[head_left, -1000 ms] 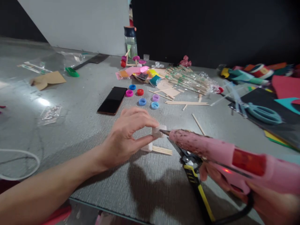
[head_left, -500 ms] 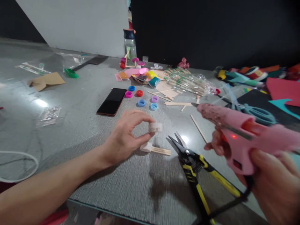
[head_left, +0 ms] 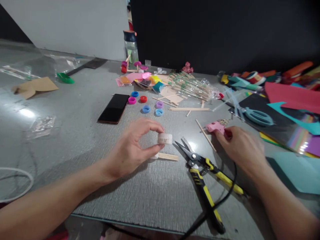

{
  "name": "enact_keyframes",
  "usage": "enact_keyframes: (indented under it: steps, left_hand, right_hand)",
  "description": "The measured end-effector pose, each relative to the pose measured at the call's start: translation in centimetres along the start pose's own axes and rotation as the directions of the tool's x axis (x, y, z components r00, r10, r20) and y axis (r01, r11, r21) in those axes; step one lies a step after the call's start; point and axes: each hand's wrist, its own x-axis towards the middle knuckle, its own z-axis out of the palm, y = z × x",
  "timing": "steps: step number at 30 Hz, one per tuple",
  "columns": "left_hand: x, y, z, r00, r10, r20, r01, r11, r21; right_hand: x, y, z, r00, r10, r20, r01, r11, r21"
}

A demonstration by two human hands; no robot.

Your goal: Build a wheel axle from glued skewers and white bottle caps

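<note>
A white bottle cap [head_left: 165, 138] is pinched between the thumb and index finger of my left hand [head_left: 130, 150], above the table. Just below it lie short wooden sticks [head_left: 168, 156] joined to another white cap [head_left: 155, 156], partly hidden by my fingers. On the right, my right hand [head_left: 240, 146] is closed on a pink glue gun [head_left: 215, 127], low at the table; its fingers partly hide the gun. Black and yellow pliers [head_left: 197, 163] lie open between my hands, with the black cord crossing a handle.
Coloured caps [head_left: 146, 109] and a black phone [head_left: 114, 108] lie ahead. Behind them are bagged sticks [head_left: 192, 86] and a water bottle [head_left: 131, 46]. Blue scissors [head_left: 258, 116] and coloured paper [head_left: 290, 96] are at the right, a white cable [head_left: 31, 180] at the left.
My right hand has moved away from me and down to the table with the glue gun. The view has turned slightly right. My left hand still holds the white cap.
</note>
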Motion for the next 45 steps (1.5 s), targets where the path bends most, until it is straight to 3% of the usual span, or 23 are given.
enact_keyframes:
  steps: [3,9,13,18,25,28,32,36,39,45]
  left_hand:
    - [0.0,0.3,0.1,1.000,0.025,0.004,-0.025,1.000,-0.016]
    - [-0.2,0.1,0.3,0.999,0.043,0.022,-0.043,0.999,0.004]
    - [-0.2,-0.4,0.4,0.999,0.052,-0.006,-0.052,0.999,0.017]
    - [-0.1,-0.6,0.4,0.998,0.052,0.019,-0.053,0.998,0.038]
    - [-0.2,-1.1,0.3,0.999,0.046,0.018,-0.048,0.995,0.085]
    - [-0.2,-1.1,0.3,0.999,0.055,0.003,-0.055,0.994,0.089]
    - [-0.1,-0.9,0.2,0.998,0.066,-0.001,-0.065,0.993,0.097]
    - [-0.1,-0.9,0.2,0.997,0.077,-0.002,-0.077,0.993,0.091]
    - [-0.2,-0.9,0.1,0.998,0.068,-0.011,-0.067,0.994,0.085]
    - [-0.3,-1.0,0.2,0.996,0.087,0.005,-0.087,0.992,0.087]
  right_hand:
    - [-0.3,-0.1,-0.2,1.000,-0.026,-0.016,0.025,0.999,-0.033]
    - [-0.4,0.2,-1.9,0.986,0.001,-0.166,-0.001,1.000,-0.005]
    - [-0.2,1.0,-2.3,0.995,0.036,-0.092,-0.036,0.999,0.001]
    - [-0.7,0.9,-1.6,0.998,-0.026,0.055,0.027,1.000,-0.013]
    - [-0.6,0.5,-1.4,0.999,0.009,0.038,-0.016,0.981,0.191]
    - [0.0,0.9,-1.6,0.998,0.056,-0.011,-0.047,0.912,0.406]
    - [0.4,0.7,-2.1,0.999,0.044,-0.009,-0.025,0.714,0.699]
    - [0.2,0.2,-2.4,0.999,-0.002,-0.035,0.029,0.604,0.797]
    - [0.2,0.4,-2.3,0.997,-0.012,-0.075,0.065,0.643,0.763]
    - [0.2,0.9,-0.7,0.994,0.022,-0.111,0.025,0.915,0.402]
